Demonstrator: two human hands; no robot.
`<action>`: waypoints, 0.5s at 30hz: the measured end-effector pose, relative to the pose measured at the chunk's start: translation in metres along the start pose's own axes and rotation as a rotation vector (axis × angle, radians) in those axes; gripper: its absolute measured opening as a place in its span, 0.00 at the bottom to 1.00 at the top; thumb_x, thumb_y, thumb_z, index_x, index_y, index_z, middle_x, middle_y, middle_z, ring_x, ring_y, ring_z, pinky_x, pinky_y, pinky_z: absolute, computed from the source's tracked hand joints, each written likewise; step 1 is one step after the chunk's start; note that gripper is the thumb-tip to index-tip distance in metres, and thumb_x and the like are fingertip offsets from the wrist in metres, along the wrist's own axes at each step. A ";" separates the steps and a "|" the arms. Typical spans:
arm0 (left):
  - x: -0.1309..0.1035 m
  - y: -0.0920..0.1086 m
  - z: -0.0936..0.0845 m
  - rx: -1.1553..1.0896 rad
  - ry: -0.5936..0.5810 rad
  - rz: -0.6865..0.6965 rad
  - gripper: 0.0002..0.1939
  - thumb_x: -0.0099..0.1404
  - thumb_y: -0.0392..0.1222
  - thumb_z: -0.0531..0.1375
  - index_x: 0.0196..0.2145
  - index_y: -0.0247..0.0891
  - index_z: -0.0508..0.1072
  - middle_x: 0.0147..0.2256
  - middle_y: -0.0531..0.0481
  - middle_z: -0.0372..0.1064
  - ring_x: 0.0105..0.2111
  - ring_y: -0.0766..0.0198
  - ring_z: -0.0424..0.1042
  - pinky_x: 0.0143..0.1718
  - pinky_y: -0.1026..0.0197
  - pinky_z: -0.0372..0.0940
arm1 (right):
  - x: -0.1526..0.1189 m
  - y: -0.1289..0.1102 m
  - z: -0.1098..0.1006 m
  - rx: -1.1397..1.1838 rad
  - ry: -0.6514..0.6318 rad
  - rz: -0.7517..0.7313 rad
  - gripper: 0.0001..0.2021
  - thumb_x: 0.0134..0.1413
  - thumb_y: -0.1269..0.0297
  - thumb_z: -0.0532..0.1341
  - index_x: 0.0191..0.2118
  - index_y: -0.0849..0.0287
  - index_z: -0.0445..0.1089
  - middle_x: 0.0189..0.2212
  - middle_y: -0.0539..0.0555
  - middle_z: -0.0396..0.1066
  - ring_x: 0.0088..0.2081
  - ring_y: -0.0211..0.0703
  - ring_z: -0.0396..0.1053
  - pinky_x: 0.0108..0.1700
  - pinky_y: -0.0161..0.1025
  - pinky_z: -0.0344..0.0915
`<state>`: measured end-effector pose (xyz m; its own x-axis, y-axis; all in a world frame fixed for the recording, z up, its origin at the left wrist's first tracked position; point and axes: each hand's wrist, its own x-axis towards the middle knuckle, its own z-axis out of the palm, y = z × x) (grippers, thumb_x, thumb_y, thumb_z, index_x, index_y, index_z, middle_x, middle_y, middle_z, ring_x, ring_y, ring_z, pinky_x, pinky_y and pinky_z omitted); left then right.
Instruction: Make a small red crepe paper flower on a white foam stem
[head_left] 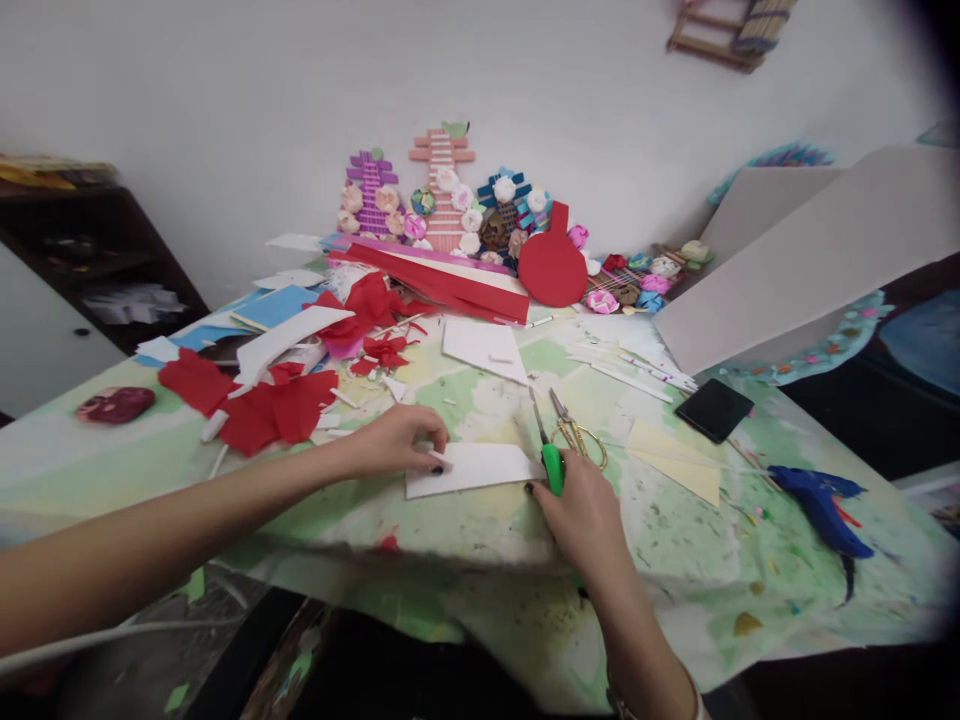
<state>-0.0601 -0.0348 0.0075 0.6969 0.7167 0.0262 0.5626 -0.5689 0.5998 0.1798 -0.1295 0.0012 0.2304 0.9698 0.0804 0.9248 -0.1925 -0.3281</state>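
Observation:
A white piece of foam board (480, 467) lies flat on the table in front of me, its right end cut at a slant. At its left end my left hand (401, 440) is closed, thumb and fingers pinching a small white strip (441, 460) against the board. Wrapped round a green-handled craft knife (553, 468), my right hand (589, 505) rests by the board's right end. The knife's blade points away from me. Just beyond it lie gold-handled scissors (574, 430). Another white board piece (484, 348) lies farther back, with a small white scrap on it.
Red paper scraps (281, 408) and white offcuts pile up at the left. To the right are a cream sheet (675, 465), a black phone (715, 410) and a blue glue gun (821, 505). Paper-flower crafts (442, 200) and a red round cutout (553, 265) stand along the wall.

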 end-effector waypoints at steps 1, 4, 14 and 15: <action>-0.001 0.002 -0.001 -0.009 -0.018 -0.012 0.09 0.54 0.45 0.63 0.27 0.35 0.73 0.35 0.46 0.73 0.34 0.63 0.69 0.34 0.65 0.61 | 0.001 0.000 -0.001 -0.018 -0.013 -0.003 0.09 0.51 0.67 0.58 0.39 0.62 0.66 0.39 0.61 0.70 0.39 0.52 0.70 0.34 0.39 0.60; -0.002 0.010 -0.005 -0.001 -0.055 -0.063 0.08 0.51 0.43 0.64 0.26 0.35 0.73 0.32 0.49 0.72 0.31 0.64 0.68 0.32 0.66 0.60 | 0.004 0.000 -0.002 -0.023 -0.013 -0.035 0.07 0.52 0.69 0.56 0.38 0.62 0.66 0.37 0.60 0.71 0.40 0.52 0.70 0.33 0.39 0.60; 0.010 0.019 -0.017 -0.193 0.089 -0.163 0.10 0.50 0.45 0.65 0.25 0.34 0.73 0.23 0.53 0.68 0.24 0.67 0.64 0.26 0.66 0.59 | 0.008 0.011 -0.009 0.225 0.334 -0.061 0.14 0.52 0.67 0.54 0.45 0.64 0.64 0.42 0.63 0.66 0.43 0.51 0.66 0.40 0.42 0.62; 0.011 0.018 -0.018 -0.245 0.146 -0.172 0.11 0.50 0.45 0.66 0.25 0.34 0.72 0.24 0.52 0.69 0.25 0.67 0.66 0.27 0.65 0.61 | 0.008 0.013 -0.012 0.277 0.352 -0.055 0.14 0.52 0.65 0.54 0.44 0.63 0.65 0.41 0.62 0.67 0.42 0.51 0.66 0.39 0.42 0.62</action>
<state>-0.0503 -0.0296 0.0330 0.5199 0.8542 0.0121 0.5305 -0.3339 0.7792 0.1968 -0.1258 0.0087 0.3167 0.8581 0.4042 0.8337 -0.0485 -0.5501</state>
